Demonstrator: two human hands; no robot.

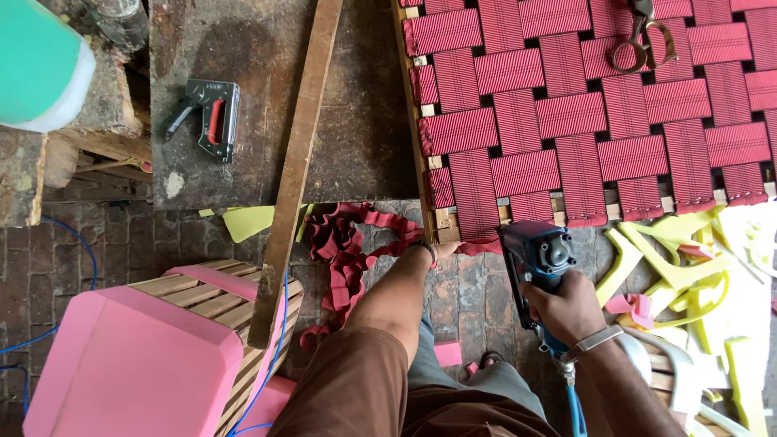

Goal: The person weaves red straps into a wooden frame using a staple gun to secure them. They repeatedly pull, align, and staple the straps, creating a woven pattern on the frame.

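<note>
Right hand (569, 309): clenched around the grip of a blue air stapler (537, 259), whose nose is pointed up at the lower edge of the frame.
Air stapler: held just below the webbing, near the frame's lower left corner; a blue hose (575, 409) is attached at its base.
Left hand (441, 251): pressed against the frame's corner, mostly hidden under the wood; whether its fingers are closed on the loose webbing end cannot be told.
Frame (414, 129): wooden, laid over a dark worktop (356, 105), with red webbing (583, 105) woven across it in a basket pattern.
Loose webbing (344, 251): a red strip is piled on the brick floor, leading to the left hand.
Scissors (643, 40): laid on the webbing, top right.
Hand stapler (212, 117): grey with a red lever, set on the worktop, well apart from both hands.
Wooden batten (295, 170): leaned across the worktop edge.
Pink cushion (129, 368): set on a slatted stool, lower left.
Yellow foam offcuts (688, 267): scattered at the right.
</note>
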